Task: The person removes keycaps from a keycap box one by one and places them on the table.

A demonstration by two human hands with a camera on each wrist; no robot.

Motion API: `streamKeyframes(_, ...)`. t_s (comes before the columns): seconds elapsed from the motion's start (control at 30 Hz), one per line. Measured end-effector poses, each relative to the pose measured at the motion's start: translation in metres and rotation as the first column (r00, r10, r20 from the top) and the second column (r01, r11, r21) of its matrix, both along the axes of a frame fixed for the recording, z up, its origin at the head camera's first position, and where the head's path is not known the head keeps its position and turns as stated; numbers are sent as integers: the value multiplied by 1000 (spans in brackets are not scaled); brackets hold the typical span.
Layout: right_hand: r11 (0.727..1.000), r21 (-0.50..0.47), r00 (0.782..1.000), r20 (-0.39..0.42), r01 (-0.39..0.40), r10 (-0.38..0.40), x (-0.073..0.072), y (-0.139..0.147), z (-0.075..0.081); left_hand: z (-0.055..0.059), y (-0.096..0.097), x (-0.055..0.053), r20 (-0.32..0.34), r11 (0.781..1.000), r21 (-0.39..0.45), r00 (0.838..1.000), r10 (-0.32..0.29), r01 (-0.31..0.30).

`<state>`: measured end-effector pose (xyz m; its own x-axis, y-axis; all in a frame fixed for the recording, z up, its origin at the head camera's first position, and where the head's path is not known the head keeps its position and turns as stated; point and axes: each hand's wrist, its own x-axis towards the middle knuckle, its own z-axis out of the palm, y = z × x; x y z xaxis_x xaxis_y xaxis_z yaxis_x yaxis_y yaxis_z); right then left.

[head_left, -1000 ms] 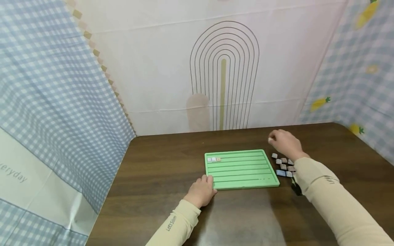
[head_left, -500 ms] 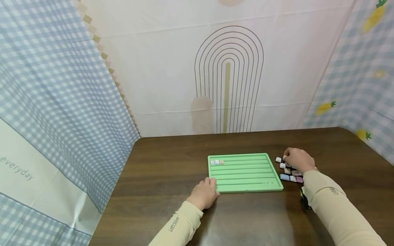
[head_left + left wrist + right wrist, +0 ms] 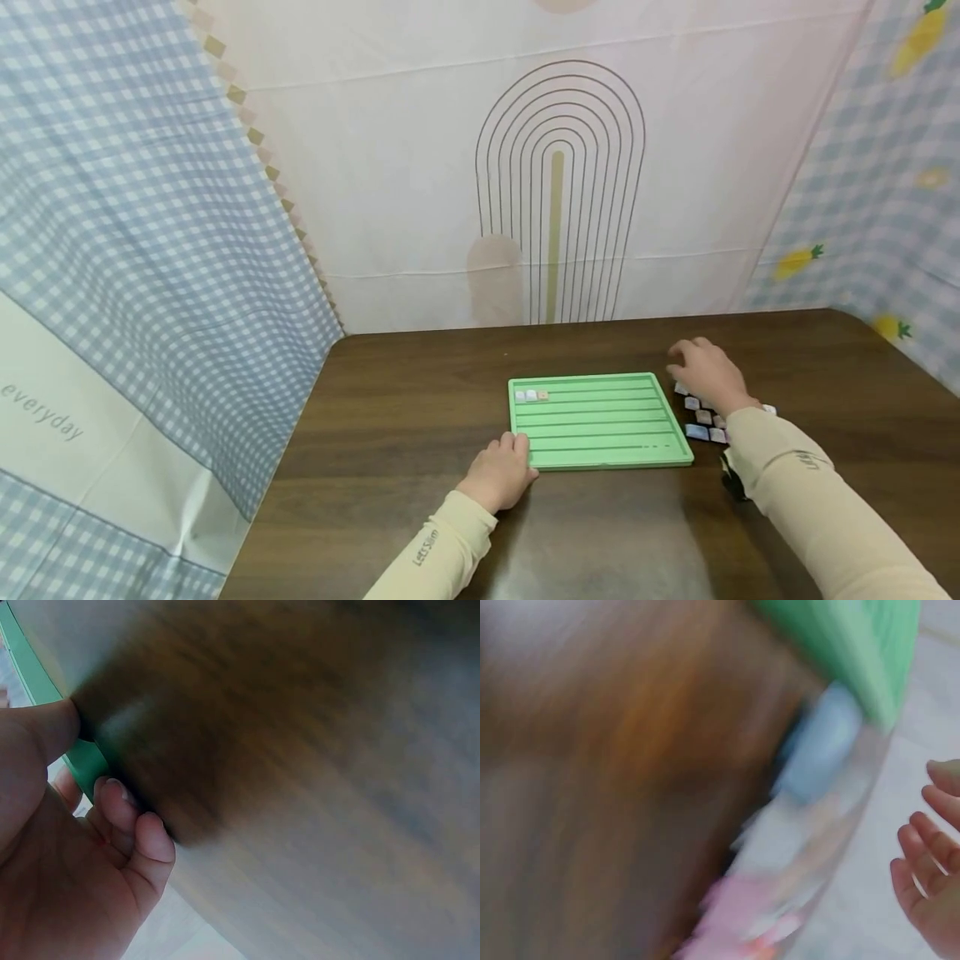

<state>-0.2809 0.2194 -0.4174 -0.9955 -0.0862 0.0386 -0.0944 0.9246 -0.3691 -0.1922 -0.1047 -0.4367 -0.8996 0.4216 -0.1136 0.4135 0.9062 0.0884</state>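
Note:
A green ridged tray (image 3: pixel 592 425) lies on the brown table, with a short row of pale and tan keycaps (image 3: pixel 532 396) in its far left corner. My left hand (image 3: pixel 497 472) grips the tray's near left corner; in the left wrist view its thumb and fingers (image 3: pixel 154 838) close about the green edge (image 3: pixel 88 766). My right hand (image 3: pixel 707 372) hovers over the loose keycaps (image 3: pixel 697 432) right of the tray and covers part of them. In the right wrist view its fingers (image 3: pixel 922 859) are loosely bent and apart, with nothing between them.
A blue keycap (image 3: pixel 821 746), then white and pink ones, appear blurred in the right wrist view beside the tray's corner. A dark band (image 3: pixel 733 482) shows under the right cuff. A patterned cloth (image 3: pixel 405 192) hangs behind the table's far edge.
My right hand first had a small pale thing at its fingertips, came down among the loose keycaps, then rose away and to the left. The left hand stays at the tray corner.

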Motion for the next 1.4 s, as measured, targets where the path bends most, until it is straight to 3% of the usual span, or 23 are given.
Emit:
streamKeyframes(0.13, 994, 19, 991, -81, -107, 108, -8, -40, 8, -1, 0, 0, -15, 1000, 0, 1000, -1, 1)
streamKeyframes(0.23, 984, 39, 979, -96, -175, 178, -9, -72, 9, -1, 1, 0, -25, 1000, 6, 1000, -3, 3)
streamKeyframes(0.5, 955, 108, 960, -29, -275, 279, -3, -137, -11, -3, 3, 1, -29, 1000, 3, 1000, -3, 3)
streamKeyframes(0.63, 938, 176, 950, -44, -298, 310, 1, -159, -17, -5, 5, 2, -36, 1000, -6, 999, -8, 8)
streamKeyframes(0.83, 947, 209, 958, -97, -245, 270, 2, -170, -21, -6, 7, 2, -35, 1000, -10, 999, -13, 13)
streamKeyframes(1.17, 957, 181, 965, -92, -225, 244, -1, -171, -23, -5, 5, 1, -40, 999, -35, 999, -9, 8)
streamKeyframes(1.4, 961, 164, 962, -126, -222, 243, -2, -165, -13, -4, 3, 2, -20, 1000, -7, 1000, -5, 5)
